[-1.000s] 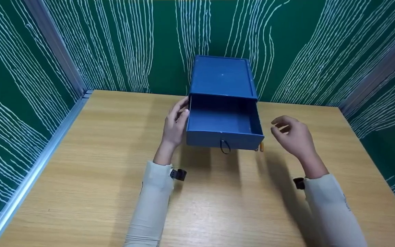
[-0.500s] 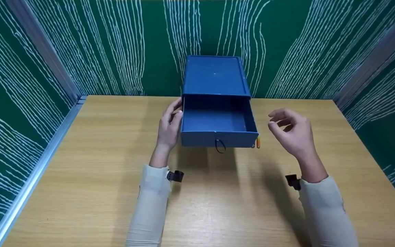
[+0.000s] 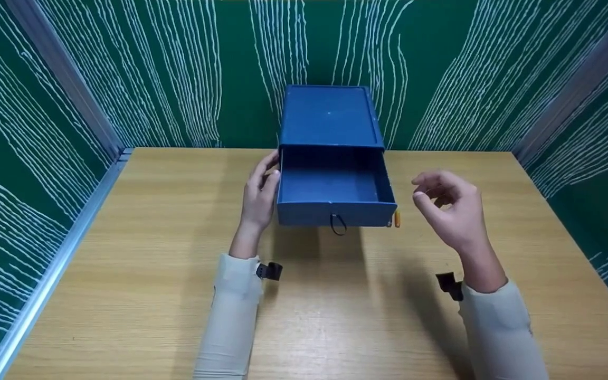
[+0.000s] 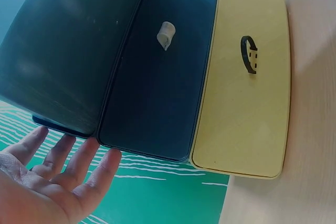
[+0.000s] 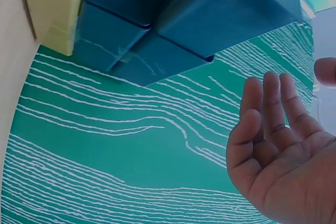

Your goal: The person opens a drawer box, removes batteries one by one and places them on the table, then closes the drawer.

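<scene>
A blue drawer cabinet (image 3: 330, 116) stands at the back of the table, its top drawer (image 3: 304, 214) pulled out and bare inside. A dark loop pull (image 3: 339, 224) hangs on that drawer's front. My left hand (image 3: 259, 195) rests its fingertips at the cabinet's left side, fingers spread and fairly straight in the left wrist view. Below the pulled-out drawer, that view shows a closed dark blue drawer (image 4: 152, 98) with a whitish tab (image 4: 166, 34) and a yellow drawer (image 4: 241, 119) with a black pull (image 4: 247, 55). Right of the cabinet my right hand (image 3: 454, 214) hovers, fingers loosely curled, holding nothing.
A wooden table (image 3: 140, 295) spreads out in front of the cabinet. Green walls (image 3: 167, 74) with white wavy lines enclose the back and sides. A small orange piece (image 3: 397, 218) shows beside the open drawer's right front corner.
The head view has shifted slightly, so the cabinet and left hand appear further left. My right hand has drawn slightly away from the drawer. The drawer stays pulled out.
</scene>
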### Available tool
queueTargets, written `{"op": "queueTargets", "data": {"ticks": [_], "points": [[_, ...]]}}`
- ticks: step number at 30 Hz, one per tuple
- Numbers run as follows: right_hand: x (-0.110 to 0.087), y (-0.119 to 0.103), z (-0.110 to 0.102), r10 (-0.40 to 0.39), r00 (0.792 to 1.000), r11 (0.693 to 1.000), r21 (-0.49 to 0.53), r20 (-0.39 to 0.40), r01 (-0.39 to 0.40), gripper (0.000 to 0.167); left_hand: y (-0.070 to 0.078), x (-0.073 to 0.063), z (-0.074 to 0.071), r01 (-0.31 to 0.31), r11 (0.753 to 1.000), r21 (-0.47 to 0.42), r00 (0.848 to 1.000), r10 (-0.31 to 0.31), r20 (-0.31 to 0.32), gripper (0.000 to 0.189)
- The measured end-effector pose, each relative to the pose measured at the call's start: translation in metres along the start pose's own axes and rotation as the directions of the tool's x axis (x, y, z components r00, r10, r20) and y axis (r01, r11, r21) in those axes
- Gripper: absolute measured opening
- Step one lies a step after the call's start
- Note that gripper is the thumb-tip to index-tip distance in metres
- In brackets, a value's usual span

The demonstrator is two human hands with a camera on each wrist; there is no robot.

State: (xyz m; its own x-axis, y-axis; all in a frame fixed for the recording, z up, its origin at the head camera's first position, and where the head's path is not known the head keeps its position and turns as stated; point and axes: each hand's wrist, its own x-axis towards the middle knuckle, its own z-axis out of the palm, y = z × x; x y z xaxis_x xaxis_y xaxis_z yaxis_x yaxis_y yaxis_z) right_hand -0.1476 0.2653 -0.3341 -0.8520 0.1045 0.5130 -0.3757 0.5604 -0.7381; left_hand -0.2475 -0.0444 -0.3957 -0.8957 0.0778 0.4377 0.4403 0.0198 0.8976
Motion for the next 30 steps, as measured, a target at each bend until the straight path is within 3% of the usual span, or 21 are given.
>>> {"op": "queueTargets", "data": {"ticks": [5, 12, 20, 26, 30], "points": [[-0.006, -0.009, 0.000, -0.026, 1.000, 1.000, 0.008, 0.011, 0.026, 0.014, -0.001, 0.000, 0.001, 0.001, 1.000, 0.007, 1.000, -0.001, 0.002, 0.050], [-0.017, -0.022, 0.007, -0.127, 0.991, 0.992, 0.029, 0.036, 0.126, 0.014, -0.001, -0.001, 0.002, -0.006, 1.000, -0.009, 1.000, 0.006, -0.001, 0.050], [-0.028, -0.031, 0.021, -0.148, 0.982, 0.981, -0.106, 0.113, 0.160, 0.012, -0.001, 0.000, 0.002, -0.003, 1.000, 0.007, 1.000, 0.003, 0.007, 0.049], [-0.034, -0.037, 0.033, -0.195, 0.965, 0.951, -0.209, 0.173, 0.229, 0.010, 0.001, -0.002, 0.000, 0.006, 1.000, 0.008, 1.000, -0.006, -0.009, 0.051], [-0.037, -0.041, 0.040, -0.246, 0.945, 0.931, -0.217, 0.215, 0.292, 0.010, 0.001, -0.002, 0.000, 0.003, 1.000, 0.007, 1.000, -0.003, -0.007, 0.051]]}}
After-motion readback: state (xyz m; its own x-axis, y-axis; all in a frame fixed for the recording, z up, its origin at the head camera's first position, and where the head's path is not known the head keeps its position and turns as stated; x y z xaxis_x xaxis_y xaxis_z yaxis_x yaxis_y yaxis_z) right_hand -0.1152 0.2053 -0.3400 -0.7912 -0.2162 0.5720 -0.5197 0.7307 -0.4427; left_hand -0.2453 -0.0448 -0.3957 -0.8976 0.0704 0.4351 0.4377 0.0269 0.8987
